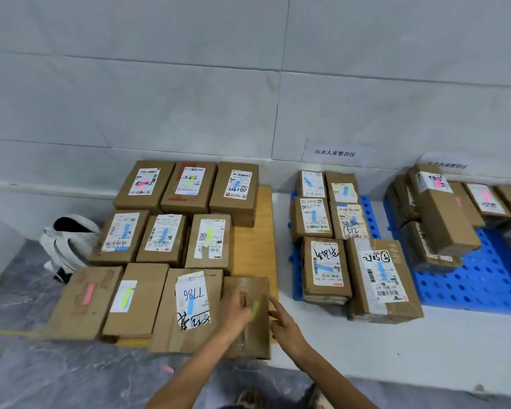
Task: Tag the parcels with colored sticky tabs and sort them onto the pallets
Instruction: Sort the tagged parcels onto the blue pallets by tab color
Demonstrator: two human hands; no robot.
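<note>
- The small brown cardboard parcel (248, 345) with its green sticky tab (255, 309) lies at the near right of the flat wooden pallet (255, 228).
- It looks light and stiff, so hold its two long sides.
- Your right hand (286, 326) has straight fingers, spread apart, at its right edge.
- Your left hand (236, 309) rests on top, but it is too blurry to tell how its fingers are.

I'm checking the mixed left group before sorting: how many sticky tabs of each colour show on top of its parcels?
Blue tabs: 4
Yellow-green tabs: 4
Pink tabs: 2
Total: 10
</note>
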